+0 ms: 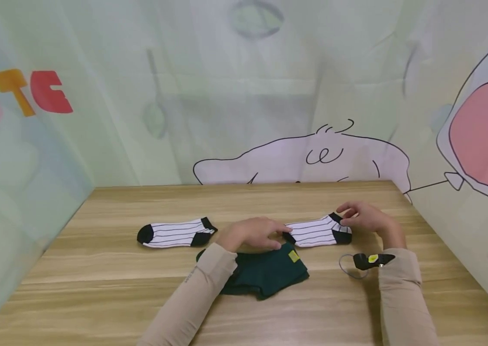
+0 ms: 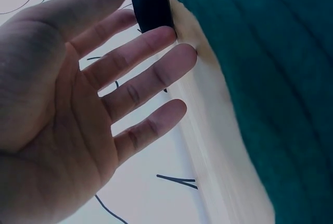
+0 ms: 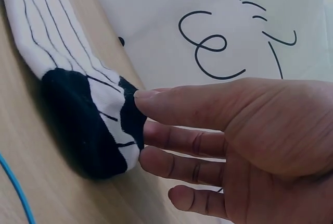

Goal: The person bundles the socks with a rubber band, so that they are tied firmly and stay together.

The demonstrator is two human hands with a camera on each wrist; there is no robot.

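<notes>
A white sock with thin dark stripes and black toe, heel and cuff (image 1: pixel 313 232) lies flat between my two hands. My left hand (image 1: pixel 256 233) reaches over the dark green folded fabric (image 1: pixel 265 271), fingertips at the sock's black toe; its fingers look nearly straight in the left wrist view. At the other end, my right hand (image 1: pixel 367 219) has its thumb and fingertips at the black cuff (image 3: pixel 132 110); whether they touch it is hard to tell. A matching striped sock (image 1: pixel 174 233) lies apart on the left. The green fabric bears a small yellow patch (image 1: pixel 294 255).
Everything lies on a wood-grain table (image 1: pixel 109 298). A black device with a yellow label (image 1: pixel 372 259) and a thin looped cord is at the right wrist. Printed cloth (image 1: pixel 244 120) stands along the table's back and sides.
</notes>
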